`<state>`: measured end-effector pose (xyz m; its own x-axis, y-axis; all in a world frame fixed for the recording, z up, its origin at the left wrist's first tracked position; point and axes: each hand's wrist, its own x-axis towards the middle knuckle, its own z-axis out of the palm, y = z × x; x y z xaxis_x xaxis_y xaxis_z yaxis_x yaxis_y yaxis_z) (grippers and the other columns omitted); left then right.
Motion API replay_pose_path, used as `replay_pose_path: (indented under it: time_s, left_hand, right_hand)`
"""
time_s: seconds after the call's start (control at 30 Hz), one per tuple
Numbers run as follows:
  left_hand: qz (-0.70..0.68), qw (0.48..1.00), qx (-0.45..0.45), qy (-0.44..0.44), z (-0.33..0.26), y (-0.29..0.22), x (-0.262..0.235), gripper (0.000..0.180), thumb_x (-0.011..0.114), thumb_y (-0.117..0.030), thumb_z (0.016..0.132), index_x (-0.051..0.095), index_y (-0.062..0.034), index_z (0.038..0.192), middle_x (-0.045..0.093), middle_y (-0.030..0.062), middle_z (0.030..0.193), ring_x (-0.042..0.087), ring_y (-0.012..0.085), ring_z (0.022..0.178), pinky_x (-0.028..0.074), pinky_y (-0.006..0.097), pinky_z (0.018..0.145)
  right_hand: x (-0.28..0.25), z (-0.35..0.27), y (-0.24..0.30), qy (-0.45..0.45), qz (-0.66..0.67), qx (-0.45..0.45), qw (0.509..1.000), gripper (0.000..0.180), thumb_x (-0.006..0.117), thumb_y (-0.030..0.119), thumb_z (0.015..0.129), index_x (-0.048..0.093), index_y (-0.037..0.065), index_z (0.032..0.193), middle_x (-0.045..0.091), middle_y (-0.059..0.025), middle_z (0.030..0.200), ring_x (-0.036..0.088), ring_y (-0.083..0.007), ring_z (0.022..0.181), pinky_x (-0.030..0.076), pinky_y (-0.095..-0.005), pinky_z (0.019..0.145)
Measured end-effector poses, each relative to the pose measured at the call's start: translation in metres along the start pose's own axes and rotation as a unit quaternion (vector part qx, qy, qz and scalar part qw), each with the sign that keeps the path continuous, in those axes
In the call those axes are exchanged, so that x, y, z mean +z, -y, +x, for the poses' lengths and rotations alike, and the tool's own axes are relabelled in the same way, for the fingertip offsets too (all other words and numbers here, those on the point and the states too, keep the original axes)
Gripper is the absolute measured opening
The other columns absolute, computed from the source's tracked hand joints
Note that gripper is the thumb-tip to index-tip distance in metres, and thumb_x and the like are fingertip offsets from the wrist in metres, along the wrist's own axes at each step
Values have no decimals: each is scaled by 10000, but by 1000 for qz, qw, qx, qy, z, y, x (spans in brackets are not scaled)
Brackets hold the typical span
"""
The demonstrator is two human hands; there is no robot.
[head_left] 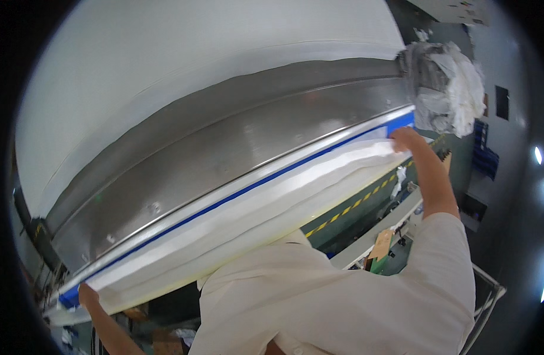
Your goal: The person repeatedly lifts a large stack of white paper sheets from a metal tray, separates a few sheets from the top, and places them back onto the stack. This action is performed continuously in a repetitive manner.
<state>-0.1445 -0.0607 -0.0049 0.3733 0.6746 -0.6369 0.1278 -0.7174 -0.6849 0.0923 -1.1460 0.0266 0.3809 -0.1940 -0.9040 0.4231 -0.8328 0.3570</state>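
A long white sheet point(236, 213), fabric or film, stretches between my hands along the front of a metal bed. My left hand point(88, 294) is closed on its left end, beside a blue strip point(224, 203) that runs along the edge. At the far right my right hand point(405, 139) grips the other end, next to the wider blue part of the strip; its fingertips are partly hidden. The sheet has lengthwise folds and hangs toward my body. Beyond the strip lies the bare steel surface point(242, 133).
A broad white cloth point(218, 35) covers the far side of the steel bed. Crumpled clear and white plastic point(446, 89) is heaped at the right end. Below on the right are a floor with yellow-black tape point(349, 210) and a pale frame point(372, 231).
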Motion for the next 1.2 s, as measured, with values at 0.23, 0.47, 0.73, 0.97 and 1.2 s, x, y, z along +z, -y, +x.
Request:
replay_pose_path:
  time_s: [0.23,0.47,0.73,0.97,1.2]
  left_hand:
    - [-31,998,-8,-49,-15,5,2,228,505,-84,863,542,-28,1081,596,181,1114,588,354,1028,520,442,796]
    - [-190,946,-124,-232,5,-17,-3,258,505,-97,874,574,-105,1123,641,102,1047,611,338,954,507,450,747]
    - [-289,823,-34,-488,32,-66,-77,360,581,-190,803,566,-71,1142,591,140,1117,561,327,1017,448,456,859]
    - [-400,728,37,-556,42,-104,-116,346,493,-264,893,539,-77,1180,512,133,1255,465,312,1172,322,454,1021]
    - [-474,670,50,-570,44,-114,-117,373,504,-249,867,529,-46,1178,522,130,1235,468,311,1172,312,473,1028]
  right_hand:
    - [-44,-11,36,-50,94,-18,994,402,685,257,651,643,123,1028,659,-122,997,616,-323,960,499,-429,804]
    - [-32,-18,53,-153,45,93,983,198,536,121,769,625,64,936,654,-161,950,620,-340,938,507,-458,753]
    - [-157,-18,190,-386,158,29,908,164,550,173,804,617,84,923,641,-128,895,615,-337,831,493,-450,702]
    - [-351,-66,423,-442,237,-271,821,166,563,228,832,642,92,885,644,-124,822,616,-320,779,488,-421,681]
    - [-521,-123,658,-401,258,-463,747,173,553,246,820,620,87,822,638,-106,743,610,-292,712,476,-407,653]
